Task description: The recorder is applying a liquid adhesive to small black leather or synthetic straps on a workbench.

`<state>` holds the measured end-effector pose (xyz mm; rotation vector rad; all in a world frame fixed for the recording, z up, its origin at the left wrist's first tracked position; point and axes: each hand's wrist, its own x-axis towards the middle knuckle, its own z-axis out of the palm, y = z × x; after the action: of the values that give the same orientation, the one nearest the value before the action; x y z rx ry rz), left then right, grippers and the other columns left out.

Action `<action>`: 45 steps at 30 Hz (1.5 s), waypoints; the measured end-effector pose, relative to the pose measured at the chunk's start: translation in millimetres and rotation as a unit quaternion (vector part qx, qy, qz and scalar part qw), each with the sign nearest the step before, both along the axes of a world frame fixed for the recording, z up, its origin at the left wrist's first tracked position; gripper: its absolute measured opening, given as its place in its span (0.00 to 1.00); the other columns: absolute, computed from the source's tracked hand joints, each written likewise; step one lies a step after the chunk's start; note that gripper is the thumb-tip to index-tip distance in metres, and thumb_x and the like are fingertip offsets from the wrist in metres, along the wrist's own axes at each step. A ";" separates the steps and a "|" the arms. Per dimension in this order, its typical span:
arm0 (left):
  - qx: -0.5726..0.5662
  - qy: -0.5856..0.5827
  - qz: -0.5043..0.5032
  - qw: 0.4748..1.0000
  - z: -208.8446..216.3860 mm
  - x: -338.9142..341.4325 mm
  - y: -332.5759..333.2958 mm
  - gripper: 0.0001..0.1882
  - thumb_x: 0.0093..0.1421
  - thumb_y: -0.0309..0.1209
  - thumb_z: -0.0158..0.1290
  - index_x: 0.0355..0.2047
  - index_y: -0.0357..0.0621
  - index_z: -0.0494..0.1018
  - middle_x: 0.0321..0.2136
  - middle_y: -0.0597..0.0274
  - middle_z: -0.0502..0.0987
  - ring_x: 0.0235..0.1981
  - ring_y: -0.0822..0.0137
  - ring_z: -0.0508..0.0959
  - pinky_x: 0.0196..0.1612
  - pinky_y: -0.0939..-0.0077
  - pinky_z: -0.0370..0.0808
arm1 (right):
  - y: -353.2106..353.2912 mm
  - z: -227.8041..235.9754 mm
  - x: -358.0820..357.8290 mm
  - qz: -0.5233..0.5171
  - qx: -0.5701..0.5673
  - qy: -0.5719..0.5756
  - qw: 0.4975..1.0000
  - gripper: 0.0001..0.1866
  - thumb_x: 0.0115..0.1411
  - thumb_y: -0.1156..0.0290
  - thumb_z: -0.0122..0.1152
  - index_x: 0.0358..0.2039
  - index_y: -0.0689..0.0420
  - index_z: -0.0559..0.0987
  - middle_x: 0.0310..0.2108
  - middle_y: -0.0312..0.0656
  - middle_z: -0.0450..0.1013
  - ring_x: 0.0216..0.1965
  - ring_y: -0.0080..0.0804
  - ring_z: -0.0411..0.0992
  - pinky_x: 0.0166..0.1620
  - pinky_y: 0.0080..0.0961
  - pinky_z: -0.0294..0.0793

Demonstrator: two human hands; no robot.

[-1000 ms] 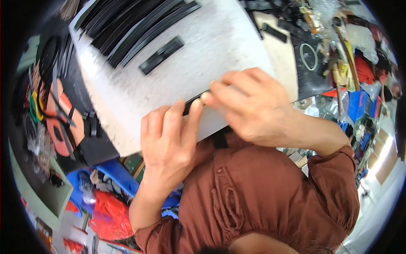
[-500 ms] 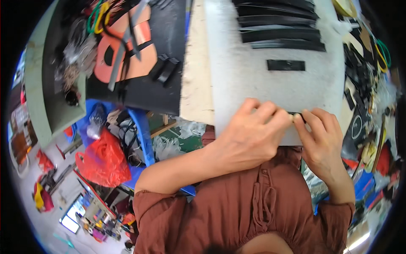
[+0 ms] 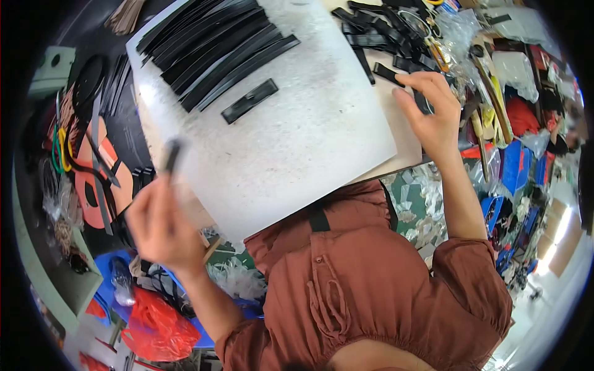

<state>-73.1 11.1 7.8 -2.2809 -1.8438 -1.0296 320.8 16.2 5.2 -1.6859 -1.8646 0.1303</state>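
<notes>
My left hand (image 3: 162, 226), smeared by motion, is raised at the left side of the white board (image 3: 297, 142). Pinched at its fingertips is a short black strip (image 3: 174, 154), also blurred. My right hand (image 3: 438, 111) is out past the board's right edge. Its thumb and forefinger close on the end of another short black piece (image 3: 386, 72), beside a pile of similar black pieces (image 3: 377, 29). On the board lies a single short black strip (image 3: 250, 101) with a small mark in its middle. Beyond it, several long black strips (image 3: 210, 49) lie side by side.
Orange-pink pattern pieces (image 3: 93, 195) and a steel ruler (image 3: 96, 130) lie on the dark surface at left. A red plastic bag (image 3: 159, 328) sits low at left. Clear plastic bags (image 3: 516, 71) and wooden-handled tools (image 3: 479, 139) crowd the right side.
My hands were together at the board's near edge and are now wide apart. The left swung left with a black strip; the right reached to the black pieces. The view has turned.
</notes>
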 end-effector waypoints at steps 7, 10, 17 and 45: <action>-0.029 0.066 0.125 0.989 -39.0 -99.8 10.3 0.13 0.60 0.26 0.65 0.46 0.44 0.84 0.41 0.57 0.79 0.44 0.62 0.79 0.46 0.68 0.76 | 0.5 -12.4 22.8 -0.007 0.012 -0.066 0.998 0.10 0.58 0.79 0.67 0.41 0.59 0.85 0.38 0.42 0.81 0.40 0.34 0.78 0.45 0.26 0.75; 0.029 0.058 0.109 0.992 -28.9 -66.1 13.0 0.12 0.60 0.25 0.64 0.45 0.43 0.84 0.42 0.55 0.78 0.44 0.60 0.79 0.49 0.68 0.76 | -9.2 1.2 -1.1 -0.072 -0.067 0.100 0.990 0.07 0.61 0.80 0.64 0.40 0.62 0.84 0.35 0.42 0.80 0.37 0.29 0.77 0.43 0.23 0.74; -0.084 -0.071 -0.131 0.985 -4.4 50.8 44.4 0.16 0.55 0.23 0.66 0.45 0.38 0.79 0.39 0.56 0.82 0.38 0.63 0.80 0.42 0.72 0.75 | -7.8 18.3 -40.6 0.044 -0.130 0.081 0.987 0.08 0.58 0.75 0.69 0.39 0.58 0.85 0.34 0.38 0.79 0.31 0.24 0.74 0.33 0.23 0.72; -0.086 -0.108 -0.231 0.963 -7.2 67.7 -24.1 0.24 0.46 0.15 0.69 0.44 0.35 0.76 0.38 0.53 0.82 0.34 0.53 0.80 0.37 0.66 0.76 | -13.5 3.9 -38.5 0.083 -0.024 0.050 0.995 0.17 0.48 0.75 0.77 0.40 0.56 0.86 0.35 0.40 0.81 0.36 0.34 0.77 0.40 0.25 0.77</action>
<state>-5.3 -13.0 0.6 -2.8999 -1.5482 -1.2558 282.3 2.7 9.1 -1.5248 -1.9371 0.3229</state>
